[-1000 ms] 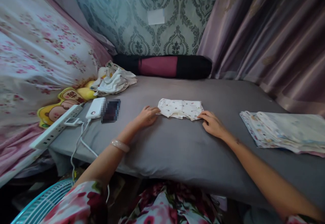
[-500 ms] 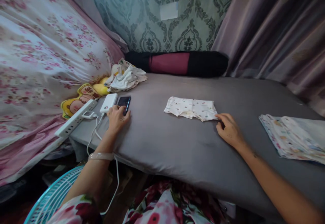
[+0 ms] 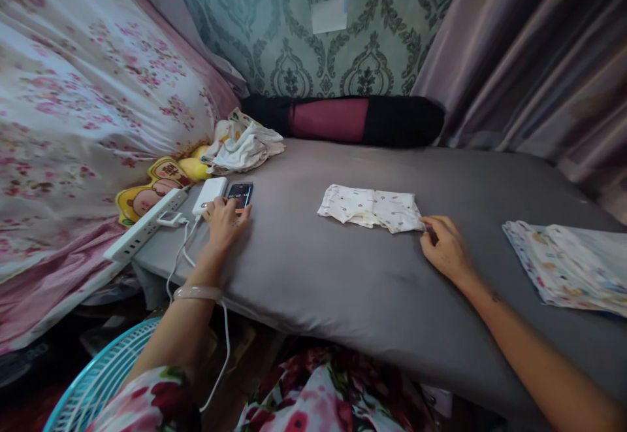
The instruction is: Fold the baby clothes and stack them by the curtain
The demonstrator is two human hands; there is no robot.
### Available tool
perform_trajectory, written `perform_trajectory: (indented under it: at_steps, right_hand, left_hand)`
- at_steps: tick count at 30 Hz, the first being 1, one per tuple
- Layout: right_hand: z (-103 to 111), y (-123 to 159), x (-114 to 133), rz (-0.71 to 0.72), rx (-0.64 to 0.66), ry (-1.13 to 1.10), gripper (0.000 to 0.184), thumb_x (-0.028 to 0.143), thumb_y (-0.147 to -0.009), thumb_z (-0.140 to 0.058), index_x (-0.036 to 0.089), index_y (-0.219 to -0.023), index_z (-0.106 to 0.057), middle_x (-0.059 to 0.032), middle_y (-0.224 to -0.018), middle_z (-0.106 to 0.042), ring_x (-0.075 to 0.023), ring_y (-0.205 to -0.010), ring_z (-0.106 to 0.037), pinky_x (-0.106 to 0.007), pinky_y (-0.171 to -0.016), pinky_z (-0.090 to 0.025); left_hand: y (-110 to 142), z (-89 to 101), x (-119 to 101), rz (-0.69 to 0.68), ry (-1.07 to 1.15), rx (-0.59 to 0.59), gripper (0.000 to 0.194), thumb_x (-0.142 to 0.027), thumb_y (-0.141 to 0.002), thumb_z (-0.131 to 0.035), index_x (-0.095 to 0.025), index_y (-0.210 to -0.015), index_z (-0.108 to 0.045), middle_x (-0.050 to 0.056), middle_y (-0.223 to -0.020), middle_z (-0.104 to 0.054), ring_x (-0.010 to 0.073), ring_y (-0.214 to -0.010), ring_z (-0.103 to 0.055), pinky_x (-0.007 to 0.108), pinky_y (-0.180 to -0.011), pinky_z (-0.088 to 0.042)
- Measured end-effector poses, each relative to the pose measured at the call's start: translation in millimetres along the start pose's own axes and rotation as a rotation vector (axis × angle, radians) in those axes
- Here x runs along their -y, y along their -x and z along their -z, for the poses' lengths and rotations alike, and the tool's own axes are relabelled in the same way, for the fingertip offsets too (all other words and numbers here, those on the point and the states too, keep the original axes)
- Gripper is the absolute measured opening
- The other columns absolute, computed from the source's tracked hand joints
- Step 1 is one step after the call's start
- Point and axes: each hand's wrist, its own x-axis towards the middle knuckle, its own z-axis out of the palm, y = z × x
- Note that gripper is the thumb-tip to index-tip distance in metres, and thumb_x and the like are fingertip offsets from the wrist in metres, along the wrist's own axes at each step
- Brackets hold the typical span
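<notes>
My left hand point(image 3: 224, 221) rests on the near end of a black phone point(image 3: 240, 193) whose screen is lit, its fingers bent down onto it; the phone lies beside a white power bank point(image 3: 209, 195). A small folded printed white garment point(image 3: 371, 208) lies flat in the middle of the grey mattress point(image 3: 343, 268). At the garment's right corner sits my right hand point(image 3: 443, 248), fingers curled loosely on the sheet and holding nothing that I can see.
A white power strip point(image 3: 144, 225) with a charger cable lies at the left edge. Crumpled white cloths point(image 3: 243, 147) sit by a yellow cartoon cushion point(image 3: 151, 189). A stack of folded printed cloths point(image 3: 568, 265) lies at right. A black-and-maroon bolster point(image 3: 343, 119) lines the wall. A teal fan point(image 3: 93, 386) stands below.
My left hand left the folded garment and went left to the phone, whose screen has lit up. My right hand stayed by the garment's right corner. The view swung slightly left.
</notes>
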Motion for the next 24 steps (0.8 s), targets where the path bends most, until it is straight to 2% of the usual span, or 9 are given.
perform_trajectory:
  at_steps: [4, 8, 11, 14, 17, 21, 24]
  right_hand:
    - [-2.7, -16.9, 12.3, -0.01, -0.01, 0.012, 0.034, 0.016, -0.082, -0.045, 0.016, -0.111, -0.063, -0.0134, -0.107, -0.061, -0.025, -0.102, -0.06, -0.041, -0.095, -0.048]
    - [-15.0, -40.9, 26.6, -0.041, 0.044, 0.036, 0.036, 0.016, -0.083, -0.042, 0.011, -0.112, -0.063, -0.0158, -0.111, -0.061, -0.0251, -0.108, -0.058, -0.038, -0.099, -0.045]
    - [-29.9, -60.5, 35.4, -0.039, 0.172, 0.049, 0.037, 0.016, -0.086, -0.039, 0.009, -0.112, -0.064, -0.0165, -0.115, -0.063, -0.0247, -0.112, -0.056, -0.036, -0.102, -0.042]
    - [-44.2, -79.7, 45.0, -0.062, 0.292, 0.088, 0.04, 0.017, -0.091, -0.036, 0.009, -0.121, -0.061, -0.0158, -0.128, -0.059, -0.0248, -0.12, -0.053, -0.037, -0.105, -0.038]
    - [-55.0, -96.3, 56.0, -0.065, 0.416, 0.124, 0.039, 0.019, -0.095, -0.034, 0.01, -0.123, -0.06, -0.0153, -0.133, -0.057, -0.0248, -0.12, -0.053, -0.036, -0.102, -0.039]
    - [-68.0, -105.9, 65.1, -0.03, 0.457, 0.163, 0.04, 0.023, -0.099, -0.031, 0.01, -0.127, -0.057, -0.0157, -0.136, -0.055, -0.0244, -0.126, -0.049, -0.037, -0.105, -0.036]
    - [-78.7, -99.3, 64.0, -0.009, 0.464, 0.161, 0.044, 0.025, -0.1, -0.028, 0.011, -0.136, -0.05, -0.0143, -0.144, -0.048, -0.0239, -0.134, -0.042, -0.039, -0.11, -0.03]
  left_hand:
    - [-6.8, -5.5, -32.2, -0.099, 0.074, -0.006, 0.04, -0.047, -0.088, -0.05, -0.019, -0.112, -0.066, 0.016, -0.118, -0.055, 0.0354, -0.115, -0.046, 0.047, -0.093, -0.036]
    - [-9.9, -11.4, -85.6, -0.274, 0.175, 0.027, 0.037, -0.044, -0.09, -0.049, -0.021, -0.114, -0.065, 0.014, -0.118, -0.058, 0.0329, -0.114, -0.047, 0.045, -0.092, -0.035]
    - [-7.9, -13.4, -133.1, -0.417, 0.247, 0.073, 0.033, -0.039, -0.092, -0.047, -0.022, -0.115, -0.064, 0.012, -0.117, -0.061, 0.0298, -0.112, -0.049, 0.043, -0.091, -0.035]
    - [-6.7, -16.9, -179.0, -0.55, 0.298, 0.136, 0.031, -0.036, -0.093, -0.045, -0.022, -0.115, -0.063, 0.011, -0.117, -0.063, 0.0281, -0.11, -0.051, 0.042, -0.091, -0.036]
    - [-9.3, -24.6, -216.5, -0.645, 0.322, 0.2, 0.029, -0.028, -0.092, -0.046, -0.019, -0.116, -0.061, 0.01, -0.119, -0.064, 0.0265, -0.111, -0.054, 0.04, -0.092, -0.038]
    - [-10.7, -39.9, -248.8, -0.749, 0.34, 0.229, 0.029, -0.022, -0.093, -0.042, -0.017, -0.116, -0.059, 0.011, -0.118, -0.064, 0.0228, -0.107, -0.059, 0.036, -0.092, -0.043]
    - [-2.3, -52.0, -258.5, -0.861, 0.379, 0.197, 0.03, -0.021, -0.095, -0.037, -0.015, -0.115, -0.058, 0.013, -0.117, -0.064, 0.0215, -0.112, -0.058, 0.034, -0.098, -0.043]
